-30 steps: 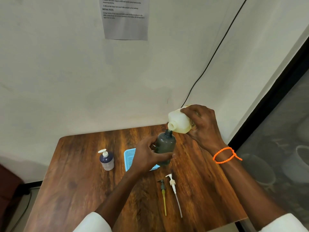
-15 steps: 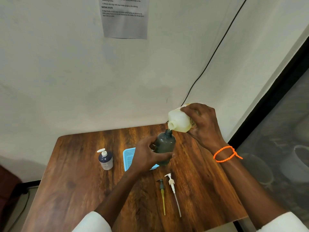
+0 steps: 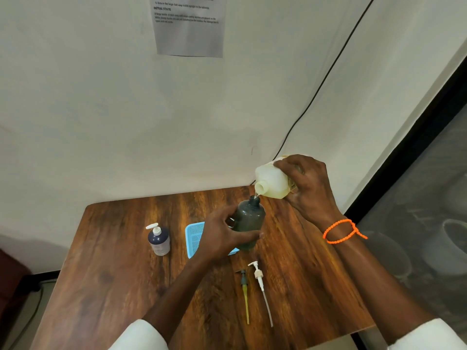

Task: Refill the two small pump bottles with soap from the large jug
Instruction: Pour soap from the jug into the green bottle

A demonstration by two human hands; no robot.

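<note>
Here, looking down from my head camera, I am in the pouring step. My right hand (image 3: 309, 188) is wrapped around the large jug (image 3: 274, 181), tipped so its mouth sits just above the open neck of the dark pump bottle (image 3: 249, 223). My left hand (image 3: 225, 236) is curled around that bottle's body, holding it upright near the middle of the wooden surface (image 3: 113, 274). A thin pale stream seems to run from mouth to neck; how full the bottle is I cannot tell through the dark plastic.

Next, I judge, I must keep the stream centred on that narrow neck, then right the jug cleanly before it overflows.

Counting: one jug. Two small bottles: the dark one in my grip, and a blue bottle (image 3: 158, 239) with its pump on, standing well to the left. Two loose pump heads lie side by side in front of me, a dark one (image 3: 244, 286) and a white one (image 3: 260, 281). One blue tray (image 3: 194, 238) lies behind my left hand.
</note>
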